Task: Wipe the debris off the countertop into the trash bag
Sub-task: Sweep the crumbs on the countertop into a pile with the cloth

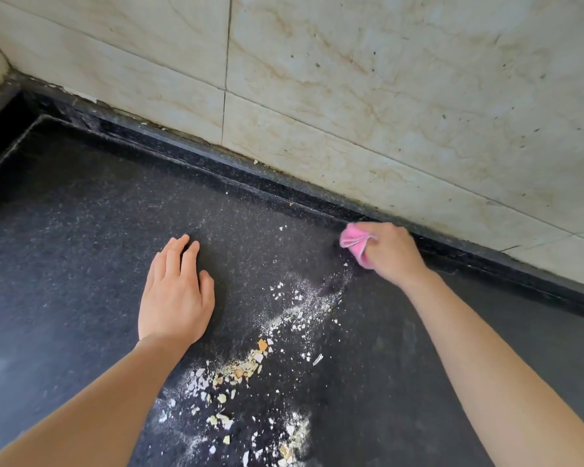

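Right hand (395,256) grips cloth (352,242), seemingly touching debris (246,367); left hand (174,298) flat beside debris.

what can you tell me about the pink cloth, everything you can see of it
The pink cloth is small, soft-looking fabric with a paler stitched edge, bunched into folds. The right hand grips it, fingers curled round it, so only the part sticking out to the left shows. It sits low against the dark speckled countertop, near the raised back ledge, at the far end of the debris trail. Whether it is wet cannot be told.
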{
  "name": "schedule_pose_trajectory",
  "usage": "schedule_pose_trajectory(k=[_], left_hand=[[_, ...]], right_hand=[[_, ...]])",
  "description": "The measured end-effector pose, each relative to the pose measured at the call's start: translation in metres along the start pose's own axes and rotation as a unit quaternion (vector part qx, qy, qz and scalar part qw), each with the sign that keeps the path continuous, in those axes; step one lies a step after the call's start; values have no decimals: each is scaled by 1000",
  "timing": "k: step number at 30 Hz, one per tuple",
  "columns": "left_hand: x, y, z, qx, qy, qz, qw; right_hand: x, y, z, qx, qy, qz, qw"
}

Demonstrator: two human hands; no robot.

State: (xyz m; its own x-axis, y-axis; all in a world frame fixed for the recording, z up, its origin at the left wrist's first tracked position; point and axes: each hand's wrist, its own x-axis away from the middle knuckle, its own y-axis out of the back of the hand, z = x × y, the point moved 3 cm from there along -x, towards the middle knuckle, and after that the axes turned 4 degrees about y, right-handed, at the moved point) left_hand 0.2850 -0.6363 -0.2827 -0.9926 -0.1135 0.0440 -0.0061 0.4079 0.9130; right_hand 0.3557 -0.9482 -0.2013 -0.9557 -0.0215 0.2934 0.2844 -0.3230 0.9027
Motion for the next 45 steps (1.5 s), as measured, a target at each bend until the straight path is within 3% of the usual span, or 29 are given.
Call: schedule_pose_trajectory(k=[3, 6, 10, 12, 14, 17, 21, 25, 28, 30, 34, 36, 40, 41, 45], left_hand=[[1, -1, 1, 1, 2, 0, 1000], [0, -1, 2, 4, 2, 3, 1000], [1, 2, -1, 4, 2, 9, 1000], [2, 4, -2, 7, 4, 10, 1000], [2, 3, -1, 4, 1, 9, 1000], [1, 1, -1, 6, -1, 8, 1000], [-1, -2, 1, -9, 3, 5, 1000], [-2, -2, 0, -10, 7, 4, 1000], [-1, -2, 1, -10, 5, 8, 1000], [0, -1, 0, -8, 6, 10, 1000], [1, 1, 0, -4, 6, 13, 1000], [-1, 1, 0, -3, 8, 13, 1000], [2, 0, 1, -5, 7, 12, 1000], [1, 0, 0, -4, 8, 10, 1000], [1, 1, 0, -3, 9, 5, 1000]], right_hand=[[-8, -16, -25, 22, -84, -10, 996], [20, -44, -2, -19, -58, -29, 998], [75, -74, 37, -108, -8, 67, 992], [92, -79, 49, -189, -2, 144, 971], [94, -68, 58, -235, 25, 168, 957], [62, -37, 48, -236, 20, 97, 967], [-17, -24, 11, -302, -117, -30, 946], [-45, -51, 15, -171, -112, -85, 975], [-18, -71, 37, -163, -17, -34, 986], [15, -75, 53, -172, 23, 45, 984], [66, -67, 77, -242, 61, 230, 941], [54, -49, 76, -256, 69, 187, 946], [-11, -18, 58, -201, -8, -74, 977], [-28, -18, 59, -161, -7, -108, 981], [-55, -49, 81, 17, 15, -117, 993]])
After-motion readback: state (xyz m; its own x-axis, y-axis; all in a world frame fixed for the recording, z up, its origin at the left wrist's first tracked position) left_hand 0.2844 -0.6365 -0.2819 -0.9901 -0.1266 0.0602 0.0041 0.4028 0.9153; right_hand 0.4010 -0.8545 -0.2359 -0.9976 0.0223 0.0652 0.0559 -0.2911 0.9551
